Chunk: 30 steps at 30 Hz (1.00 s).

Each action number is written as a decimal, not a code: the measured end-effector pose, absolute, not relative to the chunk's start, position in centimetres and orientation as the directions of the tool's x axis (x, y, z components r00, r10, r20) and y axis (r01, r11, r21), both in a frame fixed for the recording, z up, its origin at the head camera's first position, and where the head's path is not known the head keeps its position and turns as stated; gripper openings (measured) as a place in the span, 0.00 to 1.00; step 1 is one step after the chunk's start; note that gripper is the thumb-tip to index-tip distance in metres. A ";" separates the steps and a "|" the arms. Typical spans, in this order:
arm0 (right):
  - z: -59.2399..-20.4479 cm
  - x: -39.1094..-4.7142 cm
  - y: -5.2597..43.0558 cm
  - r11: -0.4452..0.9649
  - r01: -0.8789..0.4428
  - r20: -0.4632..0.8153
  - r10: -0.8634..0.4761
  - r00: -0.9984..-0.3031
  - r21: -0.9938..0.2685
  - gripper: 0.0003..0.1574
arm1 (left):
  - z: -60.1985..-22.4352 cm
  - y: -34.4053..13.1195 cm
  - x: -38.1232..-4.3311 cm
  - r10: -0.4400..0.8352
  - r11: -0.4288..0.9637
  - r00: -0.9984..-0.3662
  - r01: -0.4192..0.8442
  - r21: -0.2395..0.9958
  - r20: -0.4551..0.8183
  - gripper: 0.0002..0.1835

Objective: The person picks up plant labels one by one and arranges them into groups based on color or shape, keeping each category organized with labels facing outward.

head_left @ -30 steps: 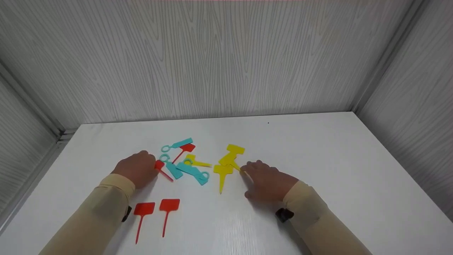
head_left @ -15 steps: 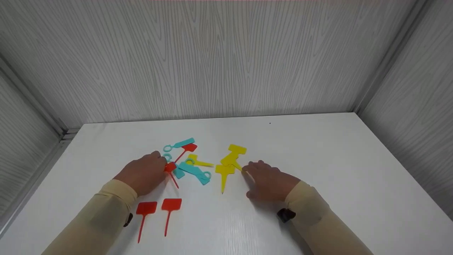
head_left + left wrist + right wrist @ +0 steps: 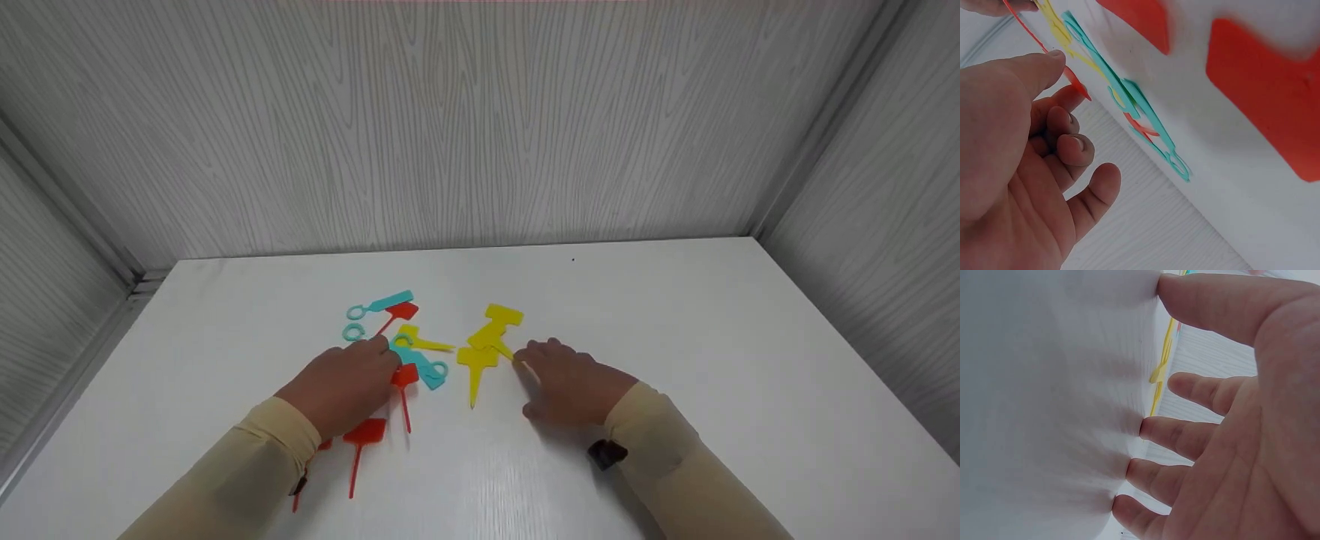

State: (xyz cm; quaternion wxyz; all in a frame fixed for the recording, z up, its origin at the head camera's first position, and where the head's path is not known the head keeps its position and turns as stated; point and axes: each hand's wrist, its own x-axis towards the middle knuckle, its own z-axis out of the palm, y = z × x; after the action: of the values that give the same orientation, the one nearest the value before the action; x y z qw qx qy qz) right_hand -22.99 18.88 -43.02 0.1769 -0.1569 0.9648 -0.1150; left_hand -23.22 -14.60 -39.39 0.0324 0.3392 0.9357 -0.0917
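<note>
My left hand (image 3: 346, 384) pinches a red plant label (image 3: 406, 375) between thumb and index finger, its thin stem pointing down toward me. In the left wrist view that label (image 3: 1076, 82) shows at the fingertips while the other fingers curl loosely. Teal plant tags with ring ends (image 3: 415, 361) lie just beyond, partly covered by the hand. My right hand (image 3: 576, 384) rests its spread fingertips on the white table, holding nothing. Beside its index finger lie overlapping yellow plant labels (image 3: 477, 358); one stem reaches that fingertip.
Two red labels lie nearest me, one (image 3: 365, 431) visible and the other mostly under the left wrist. Farther back are a teal tag (image 3: 391, 301), another red label (image 3: 403, 310) and a yellow label (image 3: 431, 345). A grained panel (image 3: 480, 127) rises behind the table (image 3: 675, 300).
My left hand has carried the red label from the left side of the pile rightward and toward me, now covering part of the teal tags. The right hand stays in place.
</note>
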 end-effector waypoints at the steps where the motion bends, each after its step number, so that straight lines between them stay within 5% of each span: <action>1: -43.0 -23.0 18.9 0.925 -0.261 -0.307 -0.342 -0.888 -0.276 0.46 | -39.5 -14.4 -23.1 0.635 0.747 -0.763 0.647 -0.151 -0.122 0.36; 30: -42.5 -22.7 18.7 0.925 -0.256 -0.321 -0.342 -0.883 -0.280 0.46 | -41.7 -12.4 -18.8 0.717 0.637 -0.682 0.725 -0.262 -0.144 0.39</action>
State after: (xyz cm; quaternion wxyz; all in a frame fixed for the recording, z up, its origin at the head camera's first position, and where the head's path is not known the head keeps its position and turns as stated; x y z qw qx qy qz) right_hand -22.71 18.75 -42.51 0.1854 -0.1552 0.9634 -0.1154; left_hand -18.85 -12.44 -41.70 0.0133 0.3988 0.9045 -0.1505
